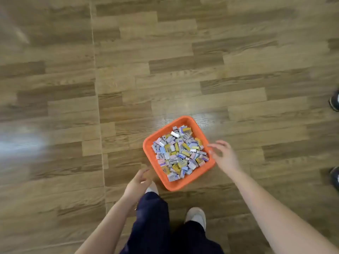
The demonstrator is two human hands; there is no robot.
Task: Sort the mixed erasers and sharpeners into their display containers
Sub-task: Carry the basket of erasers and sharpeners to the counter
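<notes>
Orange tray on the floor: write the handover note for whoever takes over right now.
Left hand: empty, fingers loosely curled, beside the near-left side of the orange tray.
Right hand: empty, fingers spread at the tray's right rim; contact unclear.
Mixed pile of small packets fills the tray, which sits on the wooden floor.
Done: nothing visibly sorted.
Left: all the sorting; no display containers are in view.

orange tray [190,184] of erasers [180,154], wood floor [165,70]
</notes>
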